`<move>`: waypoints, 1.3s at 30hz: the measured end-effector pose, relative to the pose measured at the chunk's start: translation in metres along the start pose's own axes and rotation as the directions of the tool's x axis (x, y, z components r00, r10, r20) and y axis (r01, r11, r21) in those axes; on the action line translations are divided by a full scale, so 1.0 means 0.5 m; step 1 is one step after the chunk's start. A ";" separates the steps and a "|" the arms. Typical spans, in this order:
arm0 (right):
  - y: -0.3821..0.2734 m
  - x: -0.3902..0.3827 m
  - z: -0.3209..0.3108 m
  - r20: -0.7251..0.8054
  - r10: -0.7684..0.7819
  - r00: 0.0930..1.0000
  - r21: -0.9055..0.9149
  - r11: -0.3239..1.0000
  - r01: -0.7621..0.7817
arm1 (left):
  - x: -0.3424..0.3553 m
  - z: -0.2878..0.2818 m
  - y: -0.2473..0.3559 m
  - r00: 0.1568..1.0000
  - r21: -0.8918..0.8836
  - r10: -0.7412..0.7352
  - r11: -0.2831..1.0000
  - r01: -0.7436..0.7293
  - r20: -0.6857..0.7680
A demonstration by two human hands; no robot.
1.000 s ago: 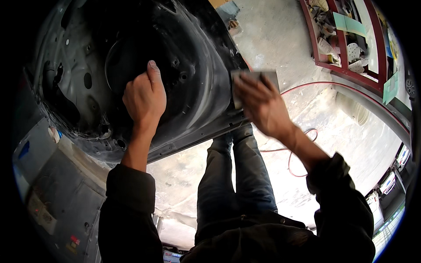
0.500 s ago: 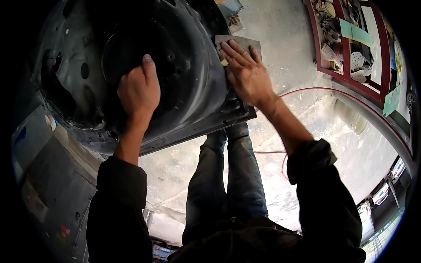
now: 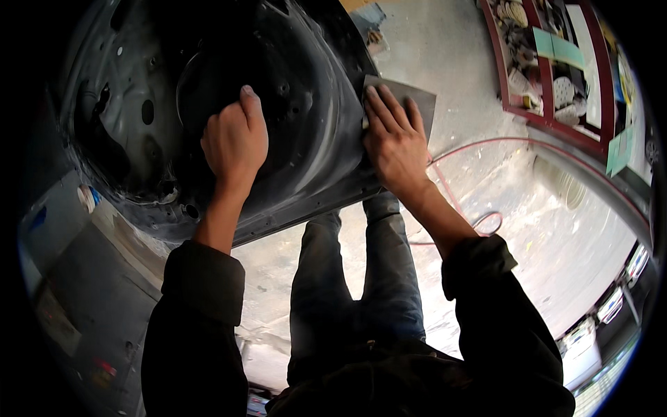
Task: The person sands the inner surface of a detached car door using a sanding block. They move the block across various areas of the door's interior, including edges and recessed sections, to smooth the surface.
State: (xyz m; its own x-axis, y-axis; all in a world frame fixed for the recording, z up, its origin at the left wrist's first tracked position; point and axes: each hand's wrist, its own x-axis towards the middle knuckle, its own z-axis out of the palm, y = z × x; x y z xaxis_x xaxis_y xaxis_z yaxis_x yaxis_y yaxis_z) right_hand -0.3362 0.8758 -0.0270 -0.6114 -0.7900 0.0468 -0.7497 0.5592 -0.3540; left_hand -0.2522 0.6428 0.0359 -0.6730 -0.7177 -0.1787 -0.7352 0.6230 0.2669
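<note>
A black car door panel, scuffed and dusty with several holes, fills the upper left. Over its inner side is my left hand, fingers curled in and thumb pointing away from me; whatever the fingers grip is hidden. At the panel's right edge, my right hand lies with fingers extended on a grey sheet that looks like sandpaper, holding it against the edge. The sheet's right part sticks out past the panel. My right thumb is hidden.
A dark red rack with sanding discs and pale green strips stands at the far right. A red hose curls over the floor, near a translucent bucket. Grey panels are at the left.
My right hand and the sheet have moved toward me along the door panel's edge. My left hand keeps its place on the panel. The view has shifted, and my legs are farther apart.
</note>
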 end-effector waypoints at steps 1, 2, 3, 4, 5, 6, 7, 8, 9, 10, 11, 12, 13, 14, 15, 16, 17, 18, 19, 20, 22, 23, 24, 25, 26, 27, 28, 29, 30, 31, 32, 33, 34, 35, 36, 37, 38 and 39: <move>-0.015 0.001 0.011 -0.044 0.000 0.999 -0.012 1.000 0.000 | -0.003 -0.003 -0.004 1.000 0.014 -0.001 1.000 0.001 0.022; -0.034 -0.022 0.017 -0.085 0.024 0.996 -0.005 1.000 -0.025 | -0.005 -0.005 -0.008 0.999 0.028 -0.001 1.000 0.000 0.044; -0.048 -0.044 0.020 -0.079 0.045 0.996 -0.004 0.999 -0.045 | -0.006 -0.004 -0.010 0.998 0.033 -0.004 0.999 0.002 0.065; -0.064 -0.063 0.022 -0.076 0.061 0.995 0.001 0.998 -0.062 | -0.008 -0.005 -0.012 0.998 0.043 0.002 0.999 -0.005 0.062; -0.080 -0.083 0.023 -0.073 0.077 0.994 0.004 0.997 -0.077 | -0.010 -0.004 -0.015 0.998 0.053 0.009 0.999 -0.012 0.058; -0.094 -0.103 0.020 -0.044 0.089 0.995 -0.019 0.996 -0.090 | -0.011 -0.002 -0.012 0.998 0.053 0.019 0.998 -0.022 0.056; -0.105 -0.120 0.019 -0.033 0.082 0.996 -0.085 0.993 -0.084 | -0.012 -0.002 -0.008 0.998 0.043 0.023 0.999 -0.026 0.063; -0.122 -0.138 0.016 -0.016 0.087 0.996 -0.112 0.990 -0.088 | -0.011 -0.001 -0.005 0.997 0.031 0.026 0.999 -0.028 0.069; -0.142 -0.153 0.014 -0.002 0.092 0.996 -0.139 0.986 -0.091 | -0.009 -0.002 0.001 0.997 0.021 0.031 0.999 -0.032 0.073; -0.162 -0.164 0.017 -0.008 0.109 0.994 -0.116 0.987 -0.109 | -0.009 0.001 -0.001 0.998 0.027 0.034 0.999 -0.036 0.054; -0.184 -0.176 0.022 0.001 0.103 0.995 -0.143 0.985 -0.102 | -0.008 0.006 -0.006 0.999 0.033 0.036 0.999 -0.037 0.036; -0.222 -0.185 0.027 0.021 0.082 0.996 -0.134 0.988 -0.078 | -0.008 -0.003 -0.017 1.000 0.056 0.028 0.998 -0.028 0.010; -0.248 -0.203 0.033 0.046 0.066 0.997 -0.152 0.987 -0.058 | -0.010 0.001 -0.013 0.999 0.032 0.022 0.999 -0.023 0.038; -0.277 -0.218 0.039 0.056 0.071 0.996 -0.107 0.992 -0.064 | -0.007 -0.003 -0.001 0.998 0.008 0.021 1.000 -0.021 0.065; -0.314 -0.232 0.054 0.068 0.065 0.996 -0.037 0.997 -0.062 | -0.010 -0.006 -0.005 0.996 0.008 0.006 1.000 -0.007 0.089; -0.352 -0.235 0.065 0.052 0.105 0.993 0.042 0.993 -0.107 | -0.011 -0.006 -0.009 0.998 0.021 0.031 0.999 -0.032 0.053; -0.378 -0.235 0.075 0.041 0.145 0.989 0.124 0.981 -0.149 | -0.011 -0.013 -0.009 0.998 0.012 0.029 0.999 -0.030 0.063; -0.387 -0.231 0.072 0.009 0.187 0.982 0.130 0.974 -0.186 | -0.014 -0.016 -0.006 0.996 -0.003 0.034 0.999 -0.034 0.081; -0.386 -0.234 0.071 -0.009 0.232 0.973 0.144 0.963 -0.228 | -0.015 -0.017 -0.006 0.994 -0.017 0.038 0.999 -0.037 0.098; -0.377 -0.237 0.073 0.021 0.237 0.971 0.159 0.958 -0.237 | -0.013 -0.011 -0.009 0.996 -0.013 0.051 0.999 -0.051 0.078; -0.349 -0.251 0.072 0.079 0.195 0.978 0.163 0.965 -0.206 | -0.008 -0.013 -0.010 0.995 -0.024 0.056 0.998 -0.054 0.078; -0.329 -0.261 0.073 0.088 0.123 0.988 0.168 0.976 -0.137 | -0.010 -0.013 -0.012 0.996 -0.015 0.050 0.999 -0.049 0.077; -0.309 -0.261 0.068 0.087 0.077 0.993 0.109 0.990 -0.086 | -0.008 -0.014 -0.013 0.995 -0.011 0.047 0.999 -0.047 0.084; -0.287 -0.262 0.066 0.092 0.030 0.995 0.053 0.998 -0.035 | -0.008 -0.012 -0.018 0.995 -0.006 0.042 0.999 -0.042 0.093; -0.258 -0.260 0.061 0.088 -0.006 0.996 0.049 0.999 0.001 | -0.008 -0.009 -0.022 0.994 0.000 0.035 0.999 -0.036 0.102; -0.221 -0.253 0.049 0.085 -0.039 0.996 0.038 0.999 0.036 | -0.007 -0.008 -0.022 0.995 -0.009 0.041 0.999 -0.040 0.092; -0.181 -0.239 0.027 0.074 -0.028 0.997 0.020 0.999 0.027 | -0.007 -0.009 -0.019 0.995 -0.019 0.047 0.999 -0.046 0.084; -0.142 -0.214 -0.004 0.034 -0.041 0.999 -0.039 0.998 0.042 | -0.008 -0.023 -0.006 0.996 -0.024 0.060 0.998 -0.059 0.066; -0.106 -0.198 -0.019 0.070 -0.120 0.990 -0.063 0.990 0.124 | -0.012 -0.019 -0.004 0.995 -0.035 0.065 0.997 -0.062 0.081; -0.085 -0.183 -0.034 0.106 -0.202 0.974 -0.084 0.974 0.212 | -0.011 -0.021 -0.002 0.994 -0.046 0.066 0.997 -0.062 0.093; -0.081 -0.177 -0.047 0.114 -0.225 0.968 -0.073 0.969 0.234 | -0.010 -0.021 0.000 0.992 -0.057 0.067 0.996 -0.062 0.104; -0.085 -0.170 -0.048 0.116 -0.255 0.960 -0.049 0.964 0.262 | -0.010 -0.019 -0.005 0.993 -0.044 0.065 0.997 -0.061 0.094; -0.092 -0.164 -0.048 0.108 -0.234 0.966 -0.027 0.971 0.239 | -0.010 -0.017 -0.007 0.994 -0.031 0.064 0.998 -0.062 0.084; -0.094 -0.157 -0.047 0.106 -0.249 0.963 -0.021 0.967 0.253 | -0.010 -0.016 -0.010 0.995 -0.017 0.064 0.998 -0.063 0.073; -0.090 -0.151 -0.048 0.106 -0.259 0.960 -0.025 0.964 0.263 | -0.010 -0.012 -0.013 0.996 -0.026 0.066 0.998 -0.065 0.065; -0.085 -0.147 -0.049 0.105 -0.269 0.957 -0.029 0.961 0.273 | -0.010 -0.010 -0.016 0.996 -0.028 0.071 0.997 -0.069 0.058; -0.079 -0.147 -0.051 0.087 -0.299 0.950 -0.047 0.952 0.303 | -0.010 -0.008 -0.019 0.996 -0.029 0.074 0.997 -0.073 0.051; -0.059 -0.151 -0.051 0.093 -0.283 0.955 -0.111 0.950 0.292 | -0.010 -0.005 -0.022 0.996 -0.031 0.081 0.996 -0.079 0.046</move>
State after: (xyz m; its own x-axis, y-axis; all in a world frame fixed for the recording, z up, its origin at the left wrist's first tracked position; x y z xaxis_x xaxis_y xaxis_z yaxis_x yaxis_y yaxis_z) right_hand -0.2744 0.9252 0.0039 -0.3482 -0.9356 0.0576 -0.9188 0.3285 -0.2190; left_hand -0.2407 0.6388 0.0364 -0.7332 -0.6500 -0.1996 -0.6766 0.6680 0.3099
